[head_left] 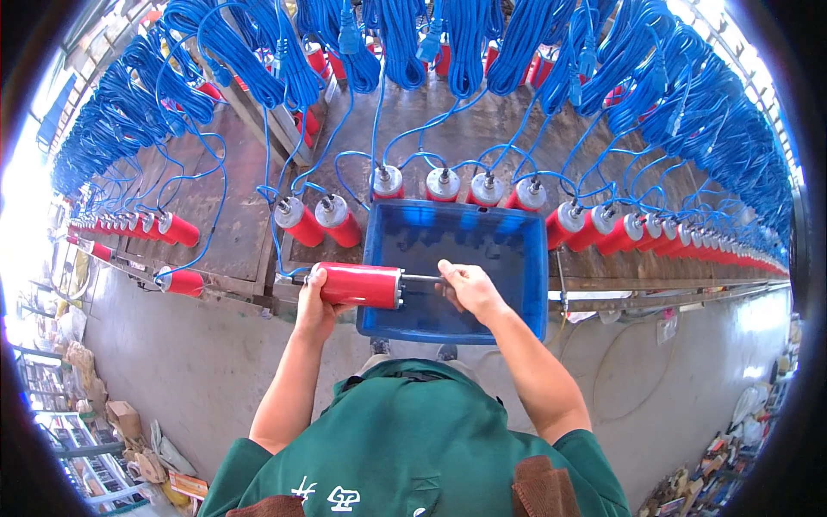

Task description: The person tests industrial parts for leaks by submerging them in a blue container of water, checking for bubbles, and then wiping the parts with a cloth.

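My left hand [315, 312] is closed around the left end of a red cylinder [362, 286], which lies level above the left side of a blue plastic bin [452, 329]. A blue cable [277, 246] runs to its left end. From the cylinder's silver right end face, which has small bolts round its rim, a thin metal rod [419, 277] sticks straight out. The fingers of my right hand [468, 289] are closed on the far end of this rod, over the bin. Whether the rod is a separate tool or part of the cylinder I cannot tell.
Red cylinders with silver caps [301, 221] stand in a long row along the edge of the brown workbench [345, 121], on both sides of the bin. Coiled blue cables [401, 43] with plugs hang above. Boxes and bags [125, 420] lie at the lower left.
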A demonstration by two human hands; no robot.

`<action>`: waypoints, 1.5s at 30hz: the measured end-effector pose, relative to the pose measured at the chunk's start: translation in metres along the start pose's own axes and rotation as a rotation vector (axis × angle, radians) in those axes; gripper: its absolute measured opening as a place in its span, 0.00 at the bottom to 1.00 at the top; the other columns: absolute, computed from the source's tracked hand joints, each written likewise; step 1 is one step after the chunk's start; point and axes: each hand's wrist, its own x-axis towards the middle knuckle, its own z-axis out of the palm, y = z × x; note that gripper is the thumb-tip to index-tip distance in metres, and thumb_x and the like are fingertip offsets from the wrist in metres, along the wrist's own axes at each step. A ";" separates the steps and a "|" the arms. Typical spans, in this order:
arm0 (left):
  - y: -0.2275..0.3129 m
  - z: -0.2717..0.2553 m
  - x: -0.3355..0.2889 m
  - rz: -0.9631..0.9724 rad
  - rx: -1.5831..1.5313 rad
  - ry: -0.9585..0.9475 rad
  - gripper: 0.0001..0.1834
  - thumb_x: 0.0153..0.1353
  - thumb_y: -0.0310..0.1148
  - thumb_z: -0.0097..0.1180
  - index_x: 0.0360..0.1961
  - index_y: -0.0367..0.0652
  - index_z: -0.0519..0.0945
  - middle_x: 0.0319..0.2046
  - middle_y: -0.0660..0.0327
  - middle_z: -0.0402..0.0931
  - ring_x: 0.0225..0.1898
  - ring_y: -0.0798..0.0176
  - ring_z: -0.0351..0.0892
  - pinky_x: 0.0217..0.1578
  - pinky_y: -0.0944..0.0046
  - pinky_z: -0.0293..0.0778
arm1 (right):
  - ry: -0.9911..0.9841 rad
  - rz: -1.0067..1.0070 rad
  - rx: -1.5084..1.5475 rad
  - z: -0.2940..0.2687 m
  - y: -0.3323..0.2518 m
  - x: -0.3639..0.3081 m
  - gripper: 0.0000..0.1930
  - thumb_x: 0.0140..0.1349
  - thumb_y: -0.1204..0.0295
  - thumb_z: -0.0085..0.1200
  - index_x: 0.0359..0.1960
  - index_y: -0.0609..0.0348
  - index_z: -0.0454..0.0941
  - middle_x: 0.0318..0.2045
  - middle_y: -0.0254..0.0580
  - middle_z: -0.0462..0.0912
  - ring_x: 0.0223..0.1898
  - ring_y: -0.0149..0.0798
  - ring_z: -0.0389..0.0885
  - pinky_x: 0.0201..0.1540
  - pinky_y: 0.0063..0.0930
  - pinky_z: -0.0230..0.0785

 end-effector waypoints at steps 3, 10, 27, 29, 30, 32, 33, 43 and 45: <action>0.001 0.000 0.002 -0.030 0.000 0.012 0.30 0.71 0.57 0.57 0.60 0.44 0.75 0.53 0.51 0.85 0.52 0.50 0.88 0.48 0.47 0.90 | 0.377 -0.854 -0.604 0.005 0.007 -0.019 0.21 0.64 0.57 0.72 0.49 0.60 0.82 0.43 0.43 0.84 0.42 0.41 0.85 0.46 0.34 0.80; -0.001 -0.014 0.010 -0.084 -0.009 0.023 0.32 0.70 0.59 0.57 0.62 0.45 0.75 0.54 0.53 0.85 0.52 0.51 0.88 0.48 0.47 0.89 | 0.333 -1.117 -0.888 -0.006 0.006 -0.018 0.21 0.62 0.68 0.71 0.56 0.55 0.82 0.49 0.40 0.85 0.46 0.49 0.85 0.50 0.38 0.81; -0.005 -0.005 -0.002 -0.003 0.036 0.117 0.37 0.65 0.65 0.61 0.63 0.49 0.74 0.56 0.54 0.84 0.56 0.50 0.86 0.55 0.46 0.86 | 0.971 -0.672 -0.379 -0.101 0.020 -0.048 0.12 0.68 0.73 0.65 0.51 0.59 0.82 0.35 0.49 0.88 0.35 0.44 0.89 0.41 0.38 0.80; -0.007 0.002 0.000 0.002 0.039 0.108 0.37 0.65 0.66 0.61 0.62 0.48 0.75 0.56 0.53 0.84 0.56 0.49 0.86 0.55 0.46 0.86 | 1.189 -0.562 -0.416 -0.173 0.072 -0.031 0.10 0.67 0.75 0.61 0.48 0.62 0.81 0.39 0.55 0.87 0.44 0.56 0.87 0.49 0.47 0.78; -0.008 0.003 0.000 0.014 0.035 0.120 0.38 0.66 0.67 0.60 0.62 0.48 0.75 0.57 0.52 0.84 0.57 0.49 0.87 0.56 0.46 0.86 | 1.184 -0.370 -0.533 -0.198 0.090 -0.027 0.10 0.66 0.74 0.60 0.48 0.62 0.79 0.43 0.56 0.86 0.48 0.58 0.86 0.52 0.50 0.77; -0.009 0.005 0.002 0.005 0.031 0.114 0.38 0.66 0.67 0.60 0.62 0.47 0.75 0.57 0.52 0.84 0.57 0.49 0.87 0.55 0.46 0.86 | 1.160 -0.197 -0.669 -0.233 0.133 -0.006 0.13 0.67 0.70 0.60 0.50 0.61 0.79 0.48 0.57 0.83 0.51 0.61 0.84 0.54 0.52 0.77; -0.009 0.002 0.001 0.003 0.019 0.126 0.38 0.66 0.67 0.60 0.62 0.47 0.75 0.57 0.52 0.84 0.57 0.49 0.87 0.55 0.47 0.86 | 1.116 -0.151 -0.707 -0.236 0.133 0.000 0.13 0.67 0.69 0.60 0.50 0.60 0.79 0.49 0.57 0.83 0.51 0.62 0.84 0.54 0.53 0.78; -0.008 0.007 -0.007 0.035 0.059 0.150 0.37 0.66 0.67 0.60 0.62 0.48 0.75 0.56 0.54 0.84 0.57 0.52 0.86 0.57 0.49 0.85 | 0.999 -0.454 -0.608 -0.251 0.139 0.012 0.10 0.69 0.70 0.59 0.46 0.63 0.79 0.40 0.57 0.84 0.47 0.57 0.85 0.50 0.49 0.76; -0.007 0.000 -0.010 0.019 0.048 0.128 0.37 0.66 0.67 0.61 0.62 0.49 0.75 0.56 0.54 0.83 0.57 0.53 0.86 0.58 0.49 0.84 | 0.755 -0.466 -0.046 -0.226 0.121 -0.033 0.12 0.78 0.64 0.56 0.49 0.60 0.81 0.29 0.34 0.78 0.23 0.28 0.76 0.27 0.29 0.68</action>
